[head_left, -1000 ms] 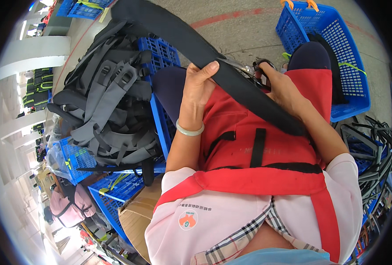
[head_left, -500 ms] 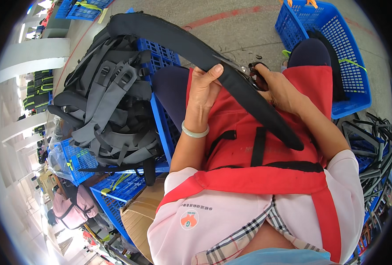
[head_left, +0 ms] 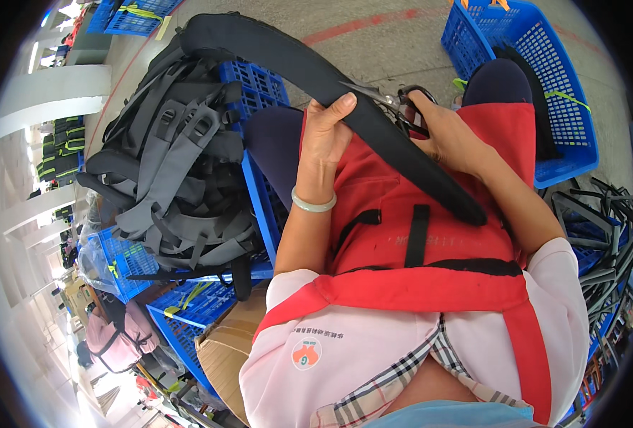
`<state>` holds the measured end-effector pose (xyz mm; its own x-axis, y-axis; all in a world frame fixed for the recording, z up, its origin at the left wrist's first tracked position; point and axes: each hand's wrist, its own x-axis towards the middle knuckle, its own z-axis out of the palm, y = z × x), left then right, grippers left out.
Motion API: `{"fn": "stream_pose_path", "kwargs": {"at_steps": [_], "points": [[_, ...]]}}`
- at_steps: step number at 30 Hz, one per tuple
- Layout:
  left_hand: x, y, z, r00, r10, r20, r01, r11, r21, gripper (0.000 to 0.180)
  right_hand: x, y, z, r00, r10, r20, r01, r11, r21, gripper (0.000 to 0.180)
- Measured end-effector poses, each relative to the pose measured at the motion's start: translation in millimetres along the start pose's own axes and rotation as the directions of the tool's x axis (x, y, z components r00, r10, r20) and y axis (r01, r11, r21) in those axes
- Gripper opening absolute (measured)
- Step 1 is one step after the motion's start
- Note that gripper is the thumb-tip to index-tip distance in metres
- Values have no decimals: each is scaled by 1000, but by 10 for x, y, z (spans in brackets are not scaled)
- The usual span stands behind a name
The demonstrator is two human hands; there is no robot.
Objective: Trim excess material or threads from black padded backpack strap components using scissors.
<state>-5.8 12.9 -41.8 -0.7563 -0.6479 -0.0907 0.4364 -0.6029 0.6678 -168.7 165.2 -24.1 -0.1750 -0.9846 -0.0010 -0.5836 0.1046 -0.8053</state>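
Note:
A long black padded strap (head_left: 402,153) slants across my lap, its upper end reaching over the dark heap on the left. My left hand (head_left: 326,132) pinches it near the middle, thumb on top. Scissors (head_left: 384,98) are in my right hand (head_left: 448,135), fingers through the dark handles. Their blades lie at the strap's far edge, just beyond my left thumb. Whether the blades are parted is hard to make out. The strap's rounded lower end rests over my red apron (head_left: 431,185).
At my left, black and grey padded straps (head_left: 181,164) are heaped on a blue crate (head_left: 259,207). Another blue crate (head_left: 566,128) with black pieces stands at the far right. Below it lie many dark strips (head_left: 602,242). A cardboard box (head_left: 224,349) is near my left elbow.
Both hands have shifted slightly up with the strap, and its lower end has risen a little. The scissors have moved a bit up and left along the strap's edge.

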Motion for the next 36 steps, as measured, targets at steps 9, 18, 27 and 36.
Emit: {"fn": "stream_pose_path", "kwargs": {"at_steps": [9, 18, 27, 36], "points": [[17, -37, 41, 999, -33, -4, 32, 998, -47, 18, 97, 51, 53, 997, 57, 48, -59, 998, 33, 42], [74, -8, 1, 998, -48, 27, 50, 993, -102, 23, 76, 47, 28, 992, 116, 45, -119, 989, 90, 34], [170, 35, -125, 998, -1, 56, 4, 999, -53, 20, 116, 94, 105, 998, 3, -57, -4, 1000, -28, 46], [172, 48, -96, 998, 19, 62, -17, 999, -32, 13, 244, 54, 35, 996, 71, 53, -70, 997, -32, 48]]}}
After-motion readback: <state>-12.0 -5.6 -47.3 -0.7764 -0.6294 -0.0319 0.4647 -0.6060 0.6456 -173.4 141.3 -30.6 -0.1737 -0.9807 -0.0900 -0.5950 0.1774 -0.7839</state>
